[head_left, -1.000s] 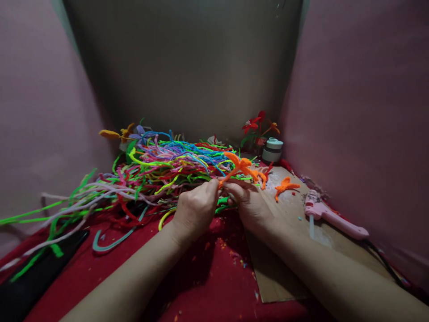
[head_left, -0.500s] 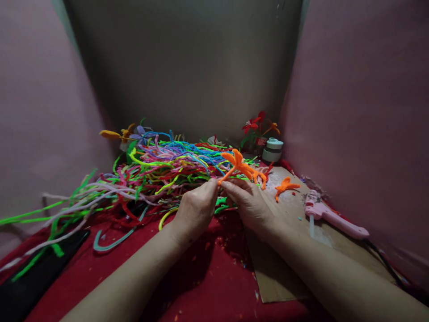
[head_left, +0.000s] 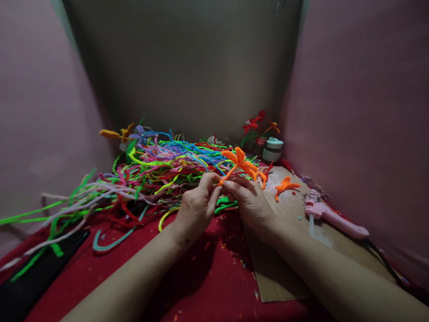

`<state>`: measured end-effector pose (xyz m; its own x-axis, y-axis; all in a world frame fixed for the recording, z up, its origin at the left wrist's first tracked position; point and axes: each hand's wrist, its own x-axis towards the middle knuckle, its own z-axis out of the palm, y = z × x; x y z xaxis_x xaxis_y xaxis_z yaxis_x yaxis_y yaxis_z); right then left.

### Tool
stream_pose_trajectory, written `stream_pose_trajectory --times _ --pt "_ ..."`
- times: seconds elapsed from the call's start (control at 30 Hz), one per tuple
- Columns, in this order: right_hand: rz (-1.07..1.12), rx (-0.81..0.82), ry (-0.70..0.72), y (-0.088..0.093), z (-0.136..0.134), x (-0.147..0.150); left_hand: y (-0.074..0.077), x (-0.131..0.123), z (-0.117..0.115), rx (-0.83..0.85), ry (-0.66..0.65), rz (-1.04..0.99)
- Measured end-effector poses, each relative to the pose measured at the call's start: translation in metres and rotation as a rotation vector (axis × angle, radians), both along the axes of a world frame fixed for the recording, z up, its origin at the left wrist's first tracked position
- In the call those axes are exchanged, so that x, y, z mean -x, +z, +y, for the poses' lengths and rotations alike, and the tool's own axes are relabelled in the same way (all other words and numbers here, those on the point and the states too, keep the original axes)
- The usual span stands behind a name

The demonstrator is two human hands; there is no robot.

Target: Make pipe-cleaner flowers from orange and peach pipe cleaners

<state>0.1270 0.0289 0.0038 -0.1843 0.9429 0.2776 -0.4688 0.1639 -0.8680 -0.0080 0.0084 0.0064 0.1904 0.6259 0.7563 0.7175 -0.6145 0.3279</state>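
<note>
Surface: red cloth [head_left: 208,277] under a pipe-cleaner pile [head_left: 161,165].
Flower [head_left: 239,162]: orange, at the pile's right edge, stem slanting down-left.
Left hand [head_left: 196,208]: pinches the stem's low end.
Right hand [head_left: 250,201]: fingertips pinch the stem just above.

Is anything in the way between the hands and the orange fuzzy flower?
No, nothing visible. The left hand and the right hand both pinch the stem of the orange pipe-cleaner flower; the pile of coloured pipe cleaners lies behind it.
</note>
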Motion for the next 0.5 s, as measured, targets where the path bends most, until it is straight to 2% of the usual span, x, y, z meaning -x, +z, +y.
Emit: stream_pose_trajectory --times 0.17,0.5 --pt "0.016 0.046 0.01 0.0019 -0.0019 0.0012 -0.0007 0.0021 0.001 -0.095 -0.077 0.035" --pt "-0.029 0.011 -0.034 0.0072 -0.0047 0.0018 -0.0021 0.0043 0.0008 -0.073 -0.104 0.031"
